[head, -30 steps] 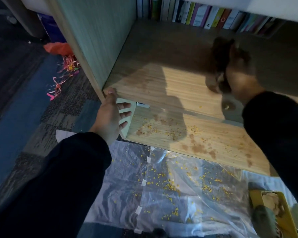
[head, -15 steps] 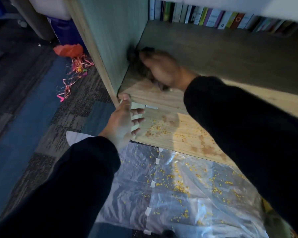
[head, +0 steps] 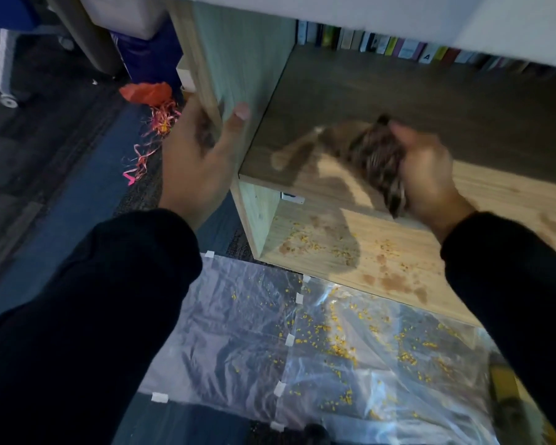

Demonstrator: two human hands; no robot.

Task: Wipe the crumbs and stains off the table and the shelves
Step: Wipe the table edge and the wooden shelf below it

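Observation:
My right hand [head: 427, 181] grips a dark brown cloth [head: 376, 155] and presses it on the middle shelf board [head: 366, 88], near the board's front edge; the cloth is motion-blurred. My left hand [head: 196, 162] clasps the front edge of the shelf unit's left side panel [head: 238, 59], thumb on the inside and fingers on the outside. The lower shelf board [head: 408, 248] below carries yellow crumbs [head: 305, 245] and brown stains [head: 395, 282].
A clear plastic sheet [head: 238, 332], taped to the carpet, lies before the shelf with many yellow crumbs on it. Books [head: 398, 48] line the back of the middle shelf. An orange bag [head: 146, 91] and ribbons [head: 161, 120] lie on the floor at left. A yellow object [head: 507, 387] sits at bottom right.
My right hand swept the cloth from the shelf's back left corner toward the right and front. My left hand rose from the lower shelf's corner to the side panel's edge.

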